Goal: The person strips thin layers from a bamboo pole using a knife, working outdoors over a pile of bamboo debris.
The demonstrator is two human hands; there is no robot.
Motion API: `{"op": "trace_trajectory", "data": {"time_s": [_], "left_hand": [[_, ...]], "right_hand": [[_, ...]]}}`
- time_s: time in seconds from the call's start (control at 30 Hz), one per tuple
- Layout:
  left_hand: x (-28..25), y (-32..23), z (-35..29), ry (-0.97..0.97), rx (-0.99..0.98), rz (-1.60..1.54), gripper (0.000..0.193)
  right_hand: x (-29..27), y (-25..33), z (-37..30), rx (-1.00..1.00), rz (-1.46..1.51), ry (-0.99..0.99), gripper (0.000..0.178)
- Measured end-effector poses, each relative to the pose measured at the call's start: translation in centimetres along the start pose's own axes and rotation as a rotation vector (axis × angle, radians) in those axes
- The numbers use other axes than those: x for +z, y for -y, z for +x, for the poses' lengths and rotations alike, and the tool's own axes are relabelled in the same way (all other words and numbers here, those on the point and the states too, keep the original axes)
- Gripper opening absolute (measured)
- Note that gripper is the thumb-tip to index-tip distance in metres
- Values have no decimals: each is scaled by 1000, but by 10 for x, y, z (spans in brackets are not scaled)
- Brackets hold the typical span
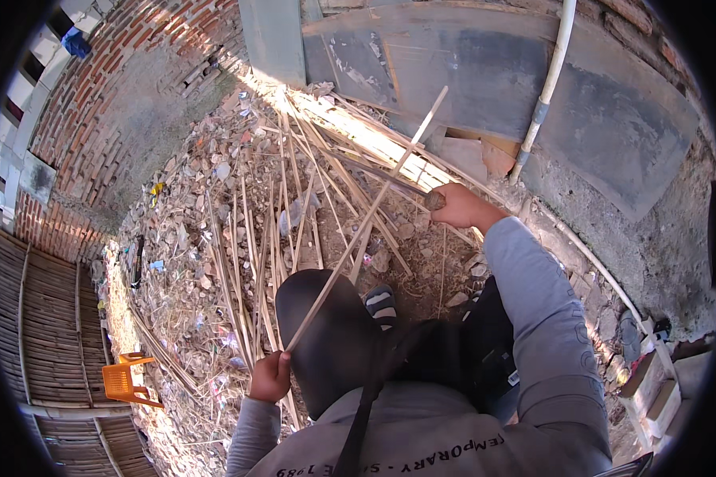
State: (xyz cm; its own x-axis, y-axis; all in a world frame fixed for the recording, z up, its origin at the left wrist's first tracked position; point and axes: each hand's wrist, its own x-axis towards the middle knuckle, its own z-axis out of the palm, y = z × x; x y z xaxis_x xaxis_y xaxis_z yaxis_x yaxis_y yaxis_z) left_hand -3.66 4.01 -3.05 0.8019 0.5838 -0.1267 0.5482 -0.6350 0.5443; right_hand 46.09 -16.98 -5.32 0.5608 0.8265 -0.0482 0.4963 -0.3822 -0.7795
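My left hand (270,377), at the lower left, is closed round the near end of a long pale bamboo strip (334,280). The strip slants up and to the right, passing over my black-clad knee. My right hand (460,207) grips the stubby brown handle of a machete (434,200). Its dark narrow blade (386,176) points up and to the left and meets the strip or crosses it; I cannot tell which. Many similar bamboo strips (282,211) lie loosely fanned over the ground beyond my knee.
Stones and litter (199,230) cover the ground. Grey panels (477,71) and a white pipe (545,95) stand along the far right wall. An orange plastic chair (122,381) and a bamboo screen (48,310) are at the left. Brick wall (111,103) rises far left.
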Motion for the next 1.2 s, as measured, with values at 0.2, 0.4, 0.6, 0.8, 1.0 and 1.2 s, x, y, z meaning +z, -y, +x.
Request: {"op": "trace_trajectory", "data": {"time_s": [0.2, 0.4, 0.6, 0.8, 1.0, 1.2], "left_hand": [[-4, -10, -10, 16, -56, -68, 52], [0, -17, -7, -62, 10, 77, 50], [0, -19, -14, -93, -39, 175, 46], [9, -9, -10, -145, 13, 216, 39], [-5, -25, -8, -126, 19, 293, 35], [2, -9, -10, -136, 34, 176, 39]], "right_hand": [[18, 35, -7, -112, -199, 83, 26], [8, 3, 2, -88, -175, 30, 26], [18, 42, -11, -212, -360, 15, 26], [2, 1, 0, -85, -211, 16, 29], [17, 24, -17, -96, -395, -1, 27], [3, 27, -6, -71, -327, 113, 33]]}}
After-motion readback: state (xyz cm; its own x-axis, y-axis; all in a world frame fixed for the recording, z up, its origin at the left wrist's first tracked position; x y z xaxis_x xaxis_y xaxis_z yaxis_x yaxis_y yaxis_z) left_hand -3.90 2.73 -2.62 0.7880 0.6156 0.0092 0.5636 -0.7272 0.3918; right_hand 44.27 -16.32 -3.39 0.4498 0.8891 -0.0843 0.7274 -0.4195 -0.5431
